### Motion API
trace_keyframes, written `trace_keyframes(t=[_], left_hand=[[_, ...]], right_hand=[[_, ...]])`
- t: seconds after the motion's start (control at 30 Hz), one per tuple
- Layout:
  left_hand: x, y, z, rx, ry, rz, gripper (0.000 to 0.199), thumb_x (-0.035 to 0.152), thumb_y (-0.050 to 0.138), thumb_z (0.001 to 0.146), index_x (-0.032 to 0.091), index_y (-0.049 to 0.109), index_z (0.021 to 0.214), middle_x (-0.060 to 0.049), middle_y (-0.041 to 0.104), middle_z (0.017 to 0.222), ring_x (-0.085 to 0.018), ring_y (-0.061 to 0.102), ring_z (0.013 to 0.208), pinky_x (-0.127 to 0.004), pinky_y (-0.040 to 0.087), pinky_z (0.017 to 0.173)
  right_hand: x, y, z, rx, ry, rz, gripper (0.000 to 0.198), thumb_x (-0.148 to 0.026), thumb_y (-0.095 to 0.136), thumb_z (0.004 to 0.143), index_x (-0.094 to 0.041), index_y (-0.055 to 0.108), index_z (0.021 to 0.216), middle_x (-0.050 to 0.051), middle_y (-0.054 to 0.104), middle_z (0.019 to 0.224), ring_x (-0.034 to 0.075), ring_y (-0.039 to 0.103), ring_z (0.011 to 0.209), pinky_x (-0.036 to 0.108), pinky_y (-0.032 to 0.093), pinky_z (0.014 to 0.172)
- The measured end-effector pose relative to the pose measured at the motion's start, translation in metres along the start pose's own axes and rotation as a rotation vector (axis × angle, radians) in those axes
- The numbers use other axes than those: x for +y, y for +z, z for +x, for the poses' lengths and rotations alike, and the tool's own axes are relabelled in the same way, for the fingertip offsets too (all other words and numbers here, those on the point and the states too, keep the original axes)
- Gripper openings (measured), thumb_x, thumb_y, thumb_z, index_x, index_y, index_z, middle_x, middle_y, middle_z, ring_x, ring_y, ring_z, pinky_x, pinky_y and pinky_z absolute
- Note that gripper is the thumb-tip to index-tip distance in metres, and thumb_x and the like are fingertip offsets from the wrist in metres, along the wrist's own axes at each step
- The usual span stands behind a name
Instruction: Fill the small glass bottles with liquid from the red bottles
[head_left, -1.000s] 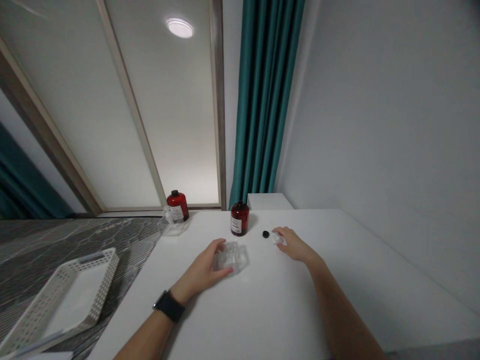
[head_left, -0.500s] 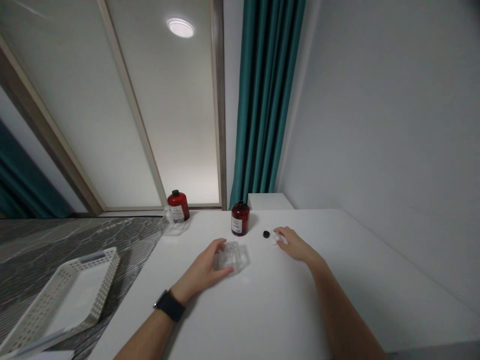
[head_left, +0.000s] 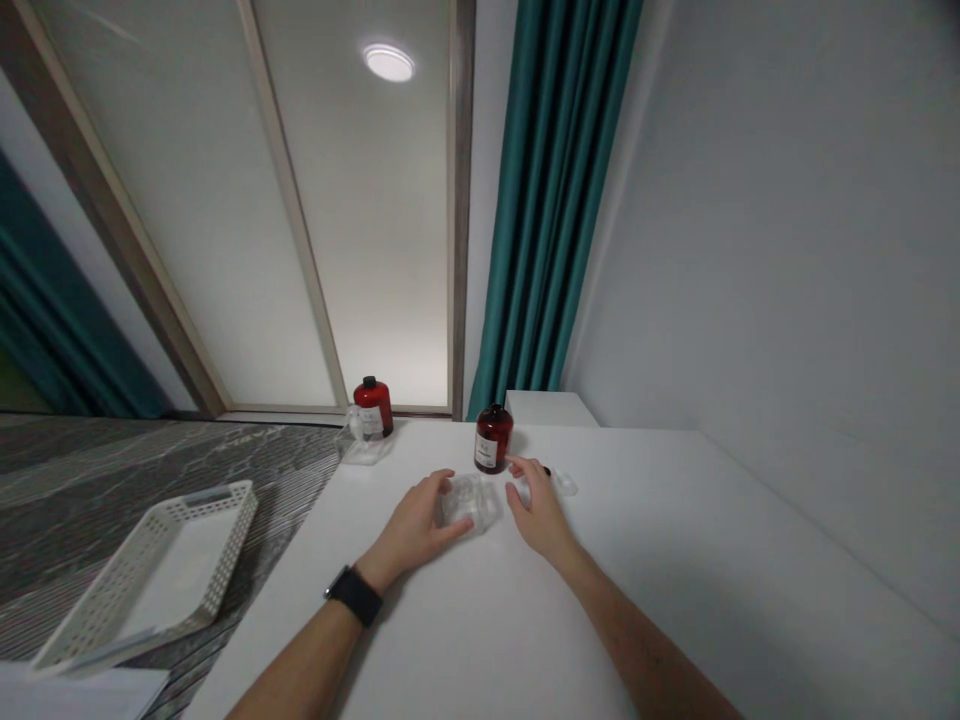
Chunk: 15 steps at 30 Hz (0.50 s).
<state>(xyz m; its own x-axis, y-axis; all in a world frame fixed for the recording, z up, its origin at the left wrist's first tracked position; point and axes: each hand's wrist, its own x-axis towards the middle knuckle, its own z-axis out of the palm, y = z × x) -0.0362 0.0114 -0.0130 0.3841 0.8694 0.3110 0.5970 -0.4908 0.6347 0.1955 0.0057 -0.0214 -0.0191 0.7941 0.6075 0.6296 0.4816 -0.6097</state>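
My left hand (head_left: 420, 525), a dark watch on its wrist, curves thumb and fingers around a clear square glass container (head_left: 463, 500) resting on the white table (head_left: 465, 630). Fingers apart and holding nothing, my right hand (head_left: 538, 505) hovers just right of that container. Right behind its fingertips stands a dark red-brown bottle (head_left: 493, 438) with a white label; whether they touch it I cannot tell. A black cap (head_left: 547, 472) is mostly hidden behind the right hand. Beside it lies a small clear object (head_left: 564, 483), its kind unclear.
At the table's far left corner, a red bottle (head_left: 375, 408) with a black cap stands behind a clear glass piece (head_left: 364, 445). A white perforated basket (head_left: 225, 560) sits lower, left of the table. Beyond are a white box (head_left: 547, 408), a green curtain (head_left: 559, 220) and a wall.
My right hand has let go of the small clear object and moved left, opening near the bottle and the glass container. My left hand stays around the container. The view has shifted slightly.
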Motion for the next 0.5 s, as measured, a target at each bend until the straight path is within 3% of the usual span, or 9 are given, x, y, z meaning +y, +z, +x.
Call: trace_keyframes(t=[0.17, 0.37, 0.5], left_hand=[[0.0, -0.002, -0.001, -0.01, 0.009, -0.023, 0.063, 0.039, 0.073, 0.08, 0.017, 0.045, 0.132, -0.013, 0.064, 0.116, -0.029, 0.061, 0.107, -0.045, 0.048, 0.096], [0.0, -0.003, -0.002, -0.024, 0.004, -0.045, 0.062, 0.038, 0.073, 0.08, 0.017, 0.046, 0.131, -0.013, 0.063, 0.115, -0.029, 0.061, 0.107, -0.045, 0.048, 0.095], [-0.004, -0.003, -0.002, -0.015, 0.001, -0.056, 0.063, 0.037, 0.074, 0.078, 0.017, 0.047, 0.131, -0.013, 0.064, 0.116, -0.029, 0.061, 0.106, -0.044, 0.048, 0.094]], right_hand=[[0.002, 0.017, 0.015, 0.141, 0.03, 0.07, 0.038, -0.021, 0.049, 0.088, -0.022, 0.052, 0.126, 0.011, 0.055, 0.115, 0.027, 0.054, 0.111, 0.046, 0.047, 0.096], [0.008, 0.035, 0.068, 0.305, 0.147, 0.123, 0.051, -0.038, 0.061, 0.082, -0.018, 0.049, 0.128, 0.016, 0.046, 0.126, 0.032, 0.043, 0.124, 0.055, 0.034, 0.11], [0.007, 0.049, 0.1, 0.321, 0.224, 0.19, 0.051, -0.046, 0.066, 0.078, -0.019, 0.054, 0.12, 0.014, 0.054, 0.118, 0.031, 0.051, 0.114, 0.052, 0.039, 0.105]])
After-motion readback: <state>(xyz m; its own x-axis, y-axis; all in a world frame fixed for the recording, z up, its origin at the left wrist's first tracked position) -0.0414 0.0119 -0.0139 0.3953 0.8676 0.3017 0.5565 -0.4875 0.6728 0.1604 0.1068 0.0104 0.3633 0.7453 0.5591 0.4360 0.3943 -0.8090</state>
